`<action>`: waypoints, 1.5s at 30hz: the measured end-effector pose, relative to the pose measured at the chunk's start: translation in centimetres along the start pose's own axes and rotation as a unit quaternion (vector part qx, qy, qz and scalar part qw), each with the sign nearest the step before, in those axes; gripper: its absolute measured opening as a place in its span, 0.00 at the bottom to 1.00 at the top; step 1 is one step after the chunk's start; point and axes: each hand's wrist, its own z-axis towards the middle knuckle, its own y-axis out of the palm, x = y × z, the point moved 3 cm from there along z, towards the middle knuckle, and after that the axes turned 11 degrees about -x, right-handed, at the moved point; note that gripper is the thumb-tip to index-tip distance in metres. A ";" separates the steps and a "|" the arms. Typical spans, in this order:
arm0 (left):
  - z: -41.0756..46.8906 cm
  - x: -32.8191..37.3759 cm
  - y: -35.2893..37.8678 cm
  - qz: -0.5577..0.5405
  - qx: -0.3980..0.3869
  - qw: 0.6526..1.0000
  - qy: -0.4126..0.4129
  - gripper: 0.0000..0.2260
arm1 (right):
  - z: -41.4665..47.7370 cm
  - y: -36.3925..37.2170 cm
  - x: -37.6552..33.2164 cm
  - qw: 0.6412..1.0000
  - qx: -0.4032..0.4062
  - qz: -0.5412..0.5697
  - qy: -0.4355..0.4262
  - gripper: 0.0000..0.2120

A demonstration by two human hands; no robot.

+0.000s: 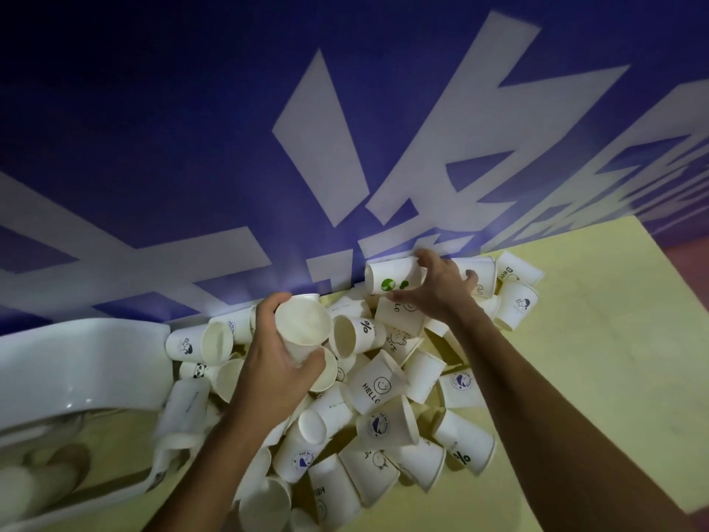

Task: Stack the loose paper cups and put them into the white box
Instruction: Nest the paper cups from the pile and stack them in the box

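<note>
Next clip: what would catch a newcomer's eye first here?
The heap of white paper cups sprawls over the yellow table, mid-frame. Above it, the left hand grips a plain cup, while the right hand curls round a green-print cup. Behind looms a purple wall with huge white letters, and the white box sits at the left.

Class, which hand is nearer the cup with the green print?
Right. The right hand curls round the green-print cup; the left hand grips a plain cup, apart, lower left of it.
</note>
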 end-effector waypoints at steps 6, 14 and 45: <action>-1.8 -0.7 -0.5 -0.051 0.025 0.998 -0.014 0.34 | 1.3 1.5 -0.4 0.999 0.004 0.028 0.020 0.42; -2.5 -0.7 -1.4 -0.044 0.047 0.998 -0.004 0.24 | 0.4 1.8 -0.1 0.992 0.065 0.103 -0.034 0.37; -14.6 -6.0 -14.9 -0.063 0.094 0.990 0.090 0.30 | -21.3 9.1 -14.4 0.926 0.077 0.205 -0.309 0.32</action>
